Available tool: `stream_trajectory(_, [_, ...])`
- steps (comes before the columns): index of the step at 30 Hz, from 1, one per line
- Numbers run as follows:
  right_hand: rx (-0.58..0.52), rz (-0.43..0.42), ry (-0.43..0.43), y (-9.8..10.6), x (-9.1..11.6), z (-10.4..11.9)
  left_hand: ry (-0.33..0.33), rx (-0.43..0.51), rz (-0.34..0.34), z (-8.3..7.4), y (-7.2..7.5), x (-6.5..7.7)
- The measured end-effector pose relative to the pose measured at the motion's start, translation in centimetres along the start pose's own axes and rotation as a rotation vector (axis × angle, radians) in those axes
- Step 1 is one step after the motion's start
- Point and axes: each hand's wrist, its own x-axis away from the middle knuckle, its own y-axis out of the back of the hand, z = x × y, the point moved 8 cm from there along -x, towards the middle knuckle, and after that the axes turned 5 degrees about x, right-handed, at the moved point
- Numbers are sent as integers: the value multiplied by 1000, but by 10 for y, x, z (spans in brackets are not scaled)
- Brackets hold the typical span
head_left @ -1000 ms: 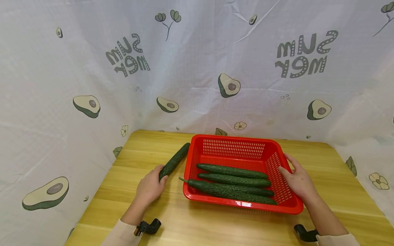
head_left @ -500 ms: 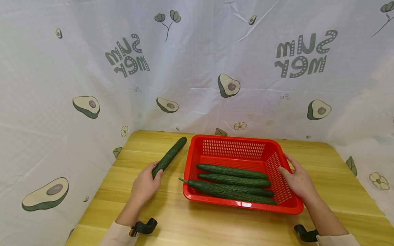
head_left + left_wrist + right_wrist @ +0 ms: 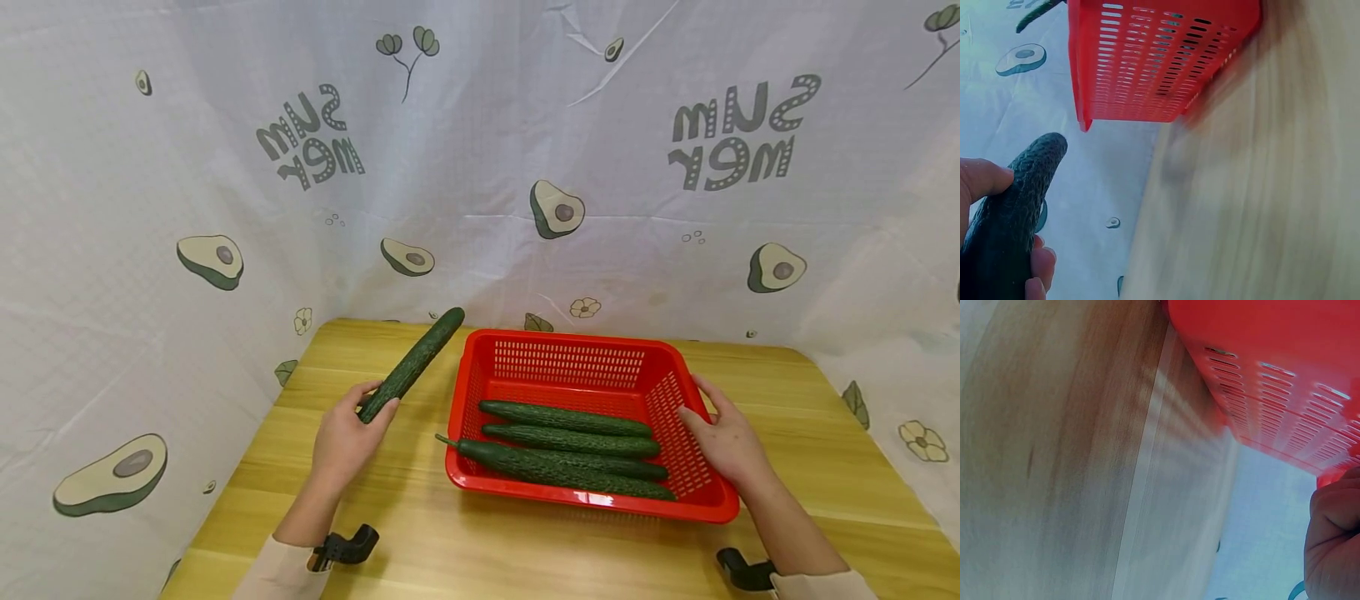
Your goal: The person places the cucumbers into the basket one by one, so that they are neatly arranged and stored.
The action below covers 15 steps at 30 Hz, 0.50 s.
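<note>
My left hand (image 3: 343,442) grips the near end of a dark green cucumber (image 3: 414,364), left of the red plastic basket (image 3: 573,338). The cucumber is raised and slants up to the right, its far tip reaching the table's back edge in the head view. The left wrist view has the thumb (image 3: 988,178) on one side of the cucumber (image 3: 1013,215) and fingertips on the other. On the basket's right side, my right hand (image 3: 729,442) holds the rim, thumb inside. Several cucumbers (image 3: 570,417) lie crosswise in the basket; one stem (image 3: 446,438) pokes over the left rim.
The basket stands on a wood-grain table (image 3: 420,533). Behind and beside the table hangs a white sheet (image 3: 480,150) printed with avocados. Each wrist carries a black camera mount, one near the front left (image 3: 352,546), the other at front right.
My left hand has lifted the cucumber off the table beside the basket and drawn slightly left, its far tip rising. My right hand and the basket have stayed put.
</note>
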Motion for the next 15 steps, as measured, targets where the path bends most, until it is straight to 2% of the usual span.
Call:
stream_trajectory(4, [2, 0, -4, 1, 0, 0, -34, -11, 14, -11, 2, -1])
stream_trajectory(7, [2, 2, -6, 1, 0, 0, -84, -29, 16, -21, 4, -2])
stream_trajectory(12, [3, -2, -7, 1, 1, 0, -214, -67, 15, -43, 4, -5])
stream_trajectory(15, [15, -7, -8, 1, 1, 0, -299, -100, 38, -58, 1, -6])
